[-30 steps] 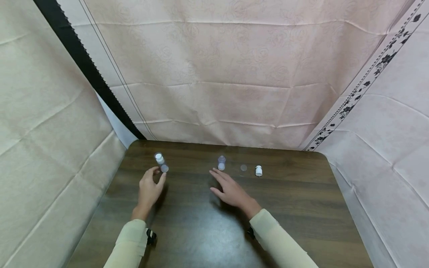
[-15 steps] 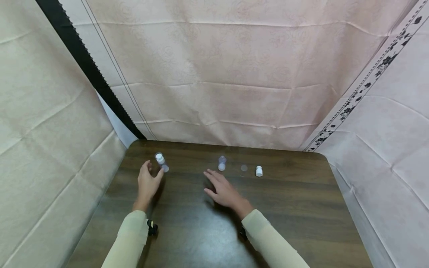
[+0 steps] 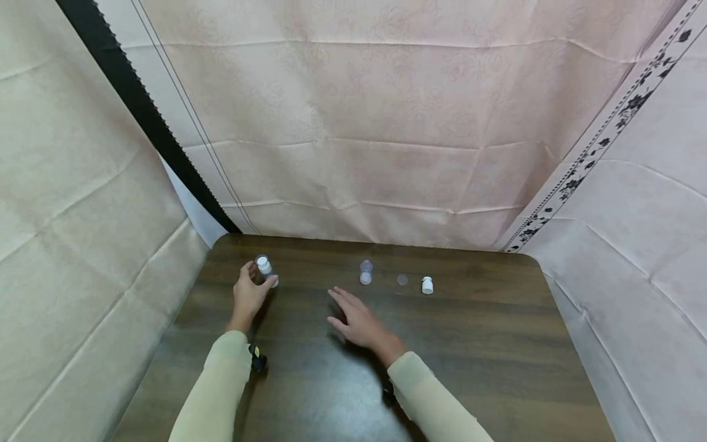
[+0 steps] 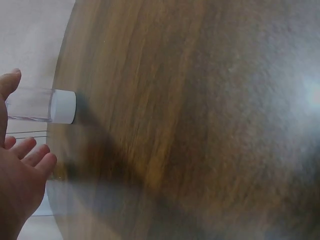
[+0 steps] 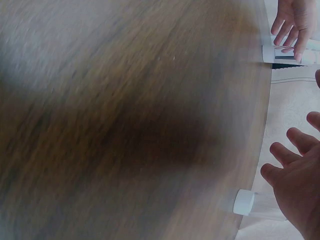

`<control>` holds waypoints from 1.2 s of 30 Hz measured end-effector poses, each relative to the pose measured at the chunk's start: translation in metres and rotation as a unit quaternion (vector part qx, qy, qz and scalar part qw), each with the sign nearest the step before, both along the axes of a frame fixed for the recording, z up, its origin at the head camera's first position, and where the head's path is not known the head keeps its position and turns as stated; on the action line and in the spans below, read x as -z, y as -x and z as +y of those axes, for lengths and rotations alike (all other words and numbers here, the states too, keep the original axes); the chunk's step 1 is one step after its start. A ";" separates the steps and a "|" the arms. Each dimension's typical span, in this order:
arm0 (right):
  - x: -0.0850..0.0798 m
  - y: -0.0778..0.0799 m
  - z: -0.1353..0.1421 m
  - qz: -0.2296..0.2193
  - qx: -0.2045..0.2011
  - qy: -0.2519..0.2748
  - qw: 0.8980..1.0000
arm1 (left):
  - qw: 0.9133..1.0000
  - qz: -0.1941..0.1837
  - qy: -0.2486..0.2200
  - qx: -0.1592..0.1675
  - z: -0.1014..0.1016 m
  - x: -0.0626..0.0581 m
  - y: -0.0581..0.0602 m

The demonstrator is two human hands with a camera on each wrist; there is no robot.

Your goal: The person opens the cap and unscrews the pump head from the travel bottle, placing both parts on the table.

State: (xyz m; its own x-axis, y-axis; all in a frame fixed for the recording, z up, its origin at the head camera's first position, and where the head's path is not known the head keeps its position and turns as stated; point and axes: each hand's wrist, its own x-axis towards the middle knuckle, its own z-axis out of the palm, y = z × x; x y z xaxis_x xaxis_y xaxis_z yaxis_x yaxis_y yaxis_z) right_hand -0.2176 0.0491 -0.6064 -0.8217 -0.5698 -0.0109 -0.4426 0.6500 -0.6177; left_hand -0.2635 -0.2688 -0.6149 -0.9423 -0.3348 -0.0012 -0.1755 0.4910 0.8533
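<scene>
At the table's far left stands a clear cylindrical container [image 4: 35, 104] with a white base [image 4: 63, 106], and a small white bottle [image 3: 264, 265] shows at its upper end. My left hand [image 3: 248, 294] is beside it, thumb overlapping its lower part in the head view and fingers on its left side. In the left wrist view the fingers [image 4: 37, 157] are spread from the thumb [image 4: 9, 84]. My right hand [image 3: 356, 322] hovers over the middle, fingers extended, holding nothing. Beyond it stands a second clear container [image 3: 366, 267] with a white base [image 5: 244, 202].
To the right of the second container are a small translucent disc [image 3: 402, 280] and another white bottle [image 3: 427, 285]. The dark wooden table [image 3: 469, 344] ends at a far edge with rounded corners. Pale cloth [image 3: 353, 172] hangs behind it and on both sides.
My left hand has gone up beside the left container, its thumb now overlapping the lower part. The right hand has drifted left, away from the second container.
</scene>
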 end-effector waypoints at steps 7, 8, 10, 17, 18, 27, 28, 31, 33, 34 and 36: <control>0.002 -0.002 -0.008 -0.019 0.001 0.020 1.000 | 1.000 -0.016 0.011 -0.004 0.002 0.004 0.009; 0.003 -0.002 -0.009 -0.020 0.000 0.020 1.000 | 1.000 -0.016 0.016 -0.003 0.003 0.004 0.009; 0.004 -0.003 -0.010 -0.018 0.000 0.019 1.000 | 1.000 -0.017 0.023 0.000 0.004 0.005 0.010; 0.004 -0.004 -0.010 -0.023 0.009 0.037 0.999 | 1.000 -0.017 0.023 -0.010 0.007 0.011 0.010; 0.004 -0.003 -0.010 -0.023 0.010 0.039 0.999 | 1.000 -0.016 0.022 -0.012 0.007 0.012 0.010; 0.005 -0.002 -0.005 -0.029 0.024 0.057 0.998 | 0.999 0.003 0.019 -0.025 0.009 0.017 0.008; 0.004 -0.001 -0.004 -0.029 0.025 0.059 0.998 | 0.999 0.005 0.018 -0.027 0.009 0.017 0.008; 0.002 0.001 0.000 -0.030 0.029 0.066 0.997 | 0.999 0.016 0.019 -0.029 0.010 0.017 0.006; 0.000 0.002 0.002 -0.029 0.029 0.071 0.997 | 0.999 0.024 0.021 -0.029 0.010 0.017 0.005; -0.001 0.003 0.003 -0.026 0.029 0.072 0.997 | 0.999 0.028 0.020 -0.028 0.011 0.017 0.005; -0.001 0.004 0.006 -0.018 0.030 0.075 0.997 | 0.999 0.034 0.019 -0.023 0.011 0.017 0.004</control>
